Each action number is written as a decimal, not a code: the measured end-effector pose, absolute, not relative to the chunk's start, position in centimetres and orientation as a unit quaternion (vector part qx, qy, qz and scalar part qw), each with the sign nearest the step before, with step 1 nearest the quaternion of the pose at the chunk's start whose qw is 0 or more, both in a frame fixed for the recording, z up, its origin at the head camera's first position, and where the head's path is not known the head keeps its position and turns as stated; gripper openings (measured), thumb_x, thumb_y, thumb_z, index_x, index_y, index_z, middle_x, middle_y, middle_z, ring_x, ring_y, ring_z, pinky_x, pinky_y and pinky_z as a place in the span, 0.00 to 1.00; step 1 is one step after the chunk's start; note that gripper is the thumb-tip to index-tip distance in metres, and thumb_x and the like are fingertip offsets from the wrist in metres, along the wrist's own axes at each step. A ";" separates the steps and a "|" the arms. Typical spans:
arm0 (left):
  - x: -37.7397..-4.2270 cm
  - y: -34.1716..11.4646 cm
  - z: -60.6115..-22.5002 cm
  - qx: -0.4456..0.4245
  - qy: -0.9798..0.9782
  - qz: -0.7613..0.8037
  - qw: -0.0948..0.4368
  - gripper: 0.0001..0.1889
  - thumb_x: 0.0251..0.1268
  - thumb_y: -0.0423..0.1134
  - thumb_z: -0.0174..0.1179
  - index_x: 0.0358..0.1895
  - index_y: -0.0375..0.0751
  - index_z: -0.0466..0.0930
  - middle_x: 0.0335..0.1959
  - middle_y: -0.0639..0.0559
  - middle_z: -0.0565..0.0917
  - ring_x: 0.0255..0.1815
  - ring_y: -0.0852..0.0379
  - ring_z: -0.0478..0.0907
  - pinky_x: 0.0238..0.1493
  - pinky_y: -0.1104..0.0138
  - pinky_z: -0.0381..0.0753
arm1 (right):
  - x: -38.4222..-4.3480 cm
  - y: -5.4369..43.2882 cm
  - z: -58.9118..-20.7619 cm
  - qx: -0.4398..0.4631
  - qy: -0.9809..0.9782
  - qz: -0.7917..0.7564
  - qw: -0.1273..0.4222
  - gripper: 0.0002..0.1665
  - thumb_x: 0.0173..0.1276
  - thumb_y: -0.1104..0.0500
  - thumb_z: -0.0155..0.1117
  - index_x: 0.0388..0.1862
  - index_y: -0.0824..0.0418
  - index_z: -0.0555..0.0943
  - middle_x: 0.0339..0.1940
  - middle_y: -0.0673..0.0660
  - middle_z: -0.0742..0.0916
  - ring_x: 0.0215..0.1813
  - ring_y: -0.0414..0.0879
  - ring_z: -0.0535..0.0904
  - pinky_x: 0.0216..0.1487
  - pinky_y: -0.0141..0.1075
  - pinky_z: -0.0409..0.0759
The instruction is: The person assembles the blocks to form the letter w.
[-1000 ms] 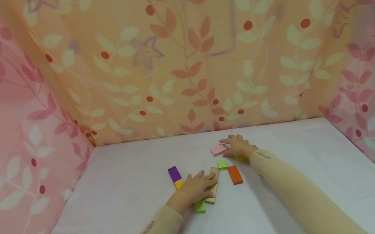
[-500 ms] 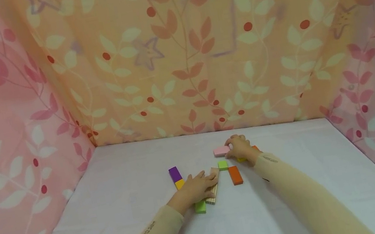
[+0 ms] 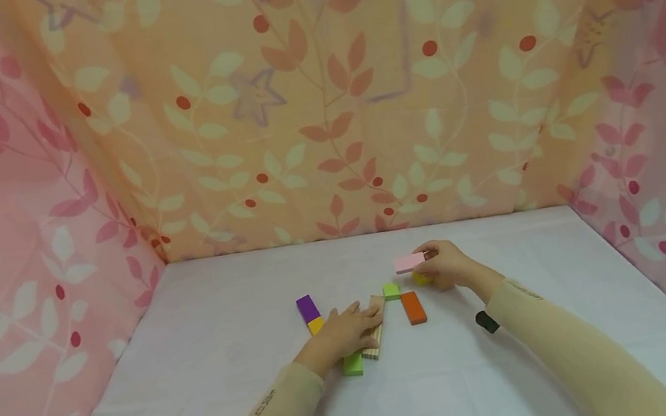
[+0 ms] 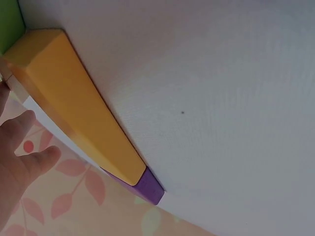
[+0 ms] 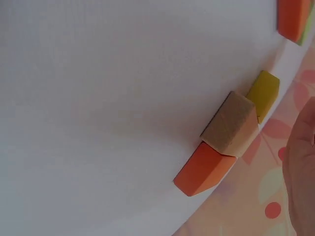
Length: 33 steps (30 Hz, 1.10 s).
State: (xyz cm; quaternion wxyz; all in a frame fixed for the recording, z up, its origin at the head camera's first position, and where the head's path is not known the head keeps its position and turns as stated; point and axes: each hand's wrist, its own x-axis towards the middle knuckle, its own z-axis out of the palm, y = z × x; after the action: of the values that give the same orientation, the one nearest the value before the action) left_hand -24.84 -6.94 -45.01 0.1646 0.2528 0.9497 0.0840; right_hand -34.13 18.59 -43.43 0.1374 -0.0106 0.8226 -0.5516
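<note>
My right hand [image 3: 446,264] pinches a pink block [image 3: 407,263] by its right end, a little above the table. Under that hand a yellow block [image 3: 422,278] is partly hidden. My left hand [image 3: 342,333] rests with spread fingers on a plain wooden block [image 3: 377,302]. Beside the left hand lie a purple block [image 3: 308,309], an orange-yellow block [image 4: 78,103] end to end with it, and a green block [image 3: 353,364]. Between the hands are a small light green block [image 3: 391,292] and an orange block [image 3: 414,308].
In the right wrist view, a wooden block [image 5: 230,125] sits between a yellow block and another orange block [image 5: 204,169]. A white cloth covers the table [image 3: 200,365]. Floral curtains [image 3: 332,126] enclose the back and both sides.
My right hand has taken hold of the pink block and moved it to the right, slightly off the table. The left hand stays where it was.
</note>
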 end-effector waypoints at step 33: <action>-24.8 -7.1 -44.6 0.264 0.947 0.090 0.161 0.33 0.67 0.54 0.55 0.75 0.56 0.60 0.75 0.59 0.60 0.77 0.47 0.50 0.71 0.40 0.48 | -27.6 20.7 -43.4 -0.032 0.785 -0.556 0.273 0.21 0.67 0.69 0.59 0.60 0.72 0.74 0.39 0.59 0.74 0.39 0.49 0.74 0.41 0.34 0.79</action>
State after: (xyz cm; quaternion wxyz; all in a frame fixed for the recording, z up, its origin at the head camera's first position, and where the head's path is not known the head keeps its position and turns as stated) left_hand -24.84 -7.07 -44.59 0.1614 0.2636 0.9467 0.0905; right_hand -27.60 20.67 -43.43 0.2731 -0.0317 0.7847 -0.5556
